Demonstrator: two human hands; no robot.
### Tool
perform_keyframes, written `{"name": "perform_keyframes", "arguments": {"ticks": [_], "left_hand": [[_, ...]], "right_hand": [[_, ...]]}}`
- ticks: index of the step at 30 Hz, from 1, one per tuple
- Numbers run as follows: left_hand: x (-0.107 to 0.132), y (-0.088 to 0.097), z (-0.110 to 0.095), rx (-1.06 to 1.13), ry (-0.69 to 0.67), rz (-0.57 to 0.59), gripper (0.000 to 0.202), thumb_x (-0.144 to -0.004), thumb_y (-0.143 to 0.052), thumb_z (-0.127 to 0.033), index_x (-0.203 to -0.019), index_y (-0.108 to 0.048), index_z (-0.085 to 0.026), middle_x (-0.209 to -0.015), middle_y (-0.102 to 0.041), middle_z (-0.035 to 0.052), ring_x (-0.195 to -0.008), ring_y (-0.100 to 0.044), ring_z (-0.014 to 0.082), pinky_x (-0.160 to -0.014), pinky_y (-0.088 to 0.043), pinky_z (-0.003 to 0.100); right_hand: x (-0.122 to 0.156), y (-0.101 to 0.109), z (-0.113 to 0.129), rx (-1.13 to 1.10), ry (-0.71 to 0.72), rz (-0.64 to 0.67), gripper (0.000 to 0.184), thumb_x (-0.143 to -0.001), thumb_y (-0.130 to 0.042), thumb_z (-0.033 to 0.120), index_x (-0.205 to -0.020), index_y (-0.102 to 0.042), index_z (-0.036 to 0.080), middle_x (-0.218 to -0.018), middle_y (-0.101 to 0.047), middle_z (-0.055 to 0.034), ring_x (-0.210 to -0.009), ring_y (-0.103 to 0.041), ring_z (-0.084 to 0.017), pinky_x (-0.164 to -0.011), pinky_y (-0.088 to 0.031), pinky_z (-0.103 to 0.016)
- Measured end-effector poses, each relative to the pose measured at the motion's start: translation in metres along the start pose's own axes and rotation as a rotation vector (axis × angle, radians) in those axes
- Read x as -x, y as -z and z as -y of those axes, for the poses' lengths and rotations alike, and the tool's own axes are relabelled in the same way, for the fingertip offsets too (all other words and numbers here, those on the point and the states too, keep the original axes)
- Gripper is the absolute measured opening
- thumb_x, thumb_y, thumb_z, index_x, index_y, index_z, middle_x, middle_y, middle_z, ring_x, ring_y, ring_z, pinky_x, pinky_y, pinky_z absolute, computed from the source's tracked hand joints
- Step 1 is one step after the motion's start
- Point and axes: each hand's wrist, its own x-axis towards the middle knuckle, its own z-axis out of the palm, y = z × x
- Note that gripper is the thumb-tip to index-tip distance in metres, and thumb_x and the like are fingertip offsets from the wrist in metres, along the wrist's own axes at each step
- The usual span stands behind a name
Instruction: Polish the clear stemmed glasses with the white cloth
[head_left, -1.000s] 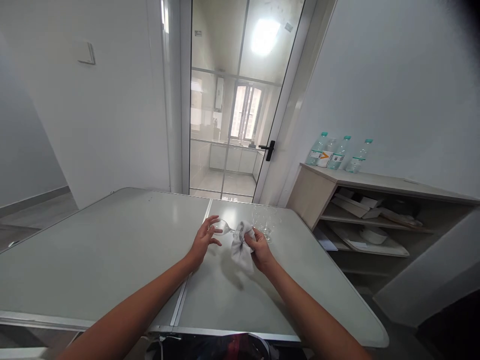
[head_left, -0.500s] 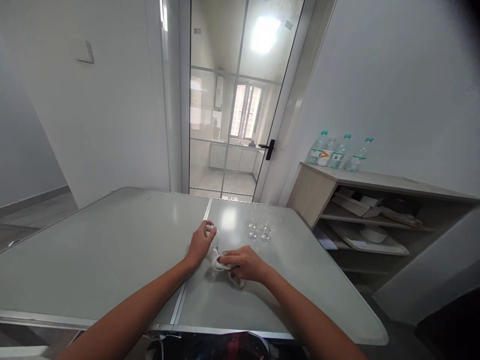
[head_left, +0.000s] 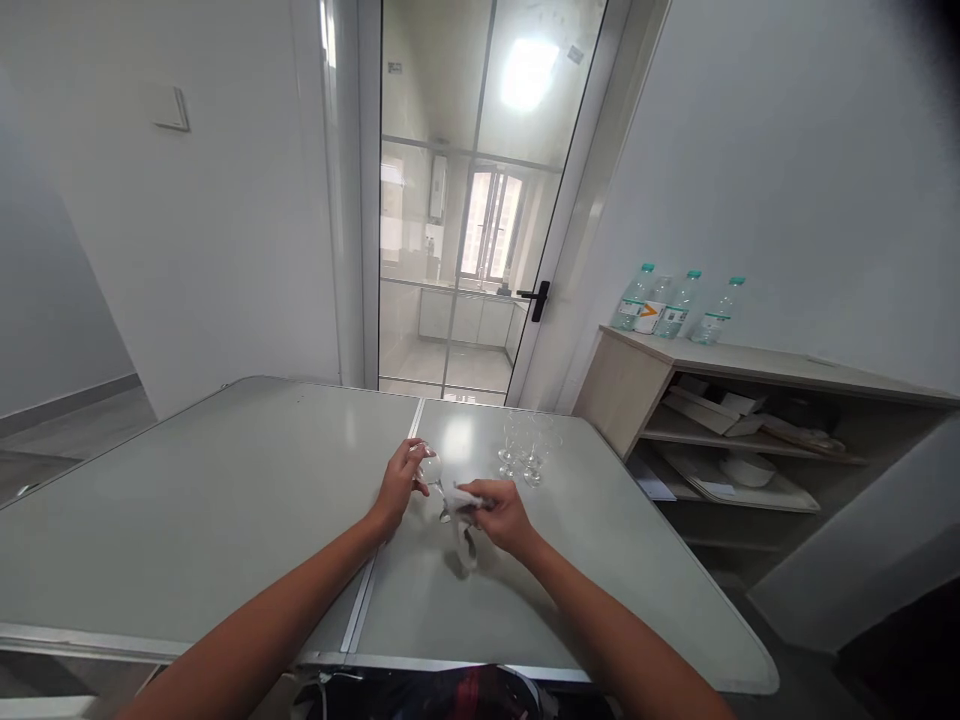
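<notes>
My left hand (head_left: 400, 482) is wrapped round the bowl of a clear wine glass (head_left: 431, 468), which is tilted with its stem and foot toward my right hand. Pinched in my right hand (head_left: 504, 512) is a white cloth (head_left: 463, 530), beside the stem, with a loose end hanging toward the tabletop. The cloth covers part of the stem and foot. Farther back on the right of the table, several clear stemmed glasses (head_left: 531, 455) stand upright in a close group.
The grey-green table (head_left: 247, 500) has a metal seam (head_left: 358, 605) running across it. Right of the table stands an open shelf (head_left: 637, 375) with several plastic bottles (head_left: 679, 305) on top. A glass door (head_left: 450, 330) with a black handle (head_left: 538, 300) is beyond the table.
The cloth has come up and lies looser, its end now dangling. My right hand has risen and shifted slightly right. The left hand has turned a little, with the glass still in it.
</notes>
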Motion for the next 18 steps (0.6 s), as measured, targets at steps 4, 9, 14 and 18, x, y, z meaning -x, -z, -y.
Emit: {"name": "perform_keyframes", "arguments": {"ticks": [4, 9, 14, 18], "left_hand": [[0.001, 0.0, 0.002, 0.042, 0.021, 0.012, 0.047, -0.088, -0.059, -0.059, -0.117, -0.063, -0.023, -0.111, -0.067, 0.0092, -0.064, -0.051, 0.0119, -0.047, -0.053, 0.024], [0.002, -0.001, 0.001, 0.094, 0.036, 0.041, 0.047, -0.087, -0.061, -0.057, -0.119, -0.064, -0.023, -0.115, -0.065, 0.0091, -0.065, -0.052, 0.0111, -0.049, -0.056, 0.026], [0.003, -0.002, -0.004, 0.195, -0.039, 0.052, 0.043, -0.091, -0.06, -0.052, -0.124, -0.062, -0.025, -0.123, -0.057, 0.0084, -0.08, -0.056, 0.0131, -0.067, -0.063, 0.032], [0.003, -0.002, -0.006, 0.257, -0.084, 0.057, 0.04, -0.094, -0.058, -0.05, -0.127, -0.056, -0.027, -0.127, -0.054, 0.0074, -0.087, -0.057, 0.0145, -0.072, -0.064, 0.034]], "right_hand": [[-0.005, 0.003, -0.006, -0.317, -0.263, -0.165, 0.019, -0.075, -0.079, 0.036, -0.079, -0.076, 0.018, -0.058, -0.058, 0.0027, -0.046, -0.046, -0.011, -0.043, -0.039, -0.024], [-0.01, 0.004, -0.017, -0.599, -0.401, -0.3, 0.032, -0.072, -0.085, 0.046, -0.078, -0.069, 0.018, -0.059, -0.057, 0.0037, -0.047, -0.045, -0.009, -0.042, -0.037, -0.021], [-0.011, -0.003, -0.017, -0.807, -0.516, -0.216, 0.041, -0.074, -0.084, 0.053, -0.092, -0.07, 0.019, -0.072, -0.069, -0.0018, -0.062, -0.061, -0.017, -0.057, -0.049, -0.026], [-0.008, -0.012, -0.007, -0.854, -0.522, -0.106, 0.045, -0.077, -0.079, 0.058, -0.094, -0.071, 0.017, -0.076, -0.073, -0.0057, -0.073, -0.069, -0.023, -0.064, -0.053, -0.031]]}}
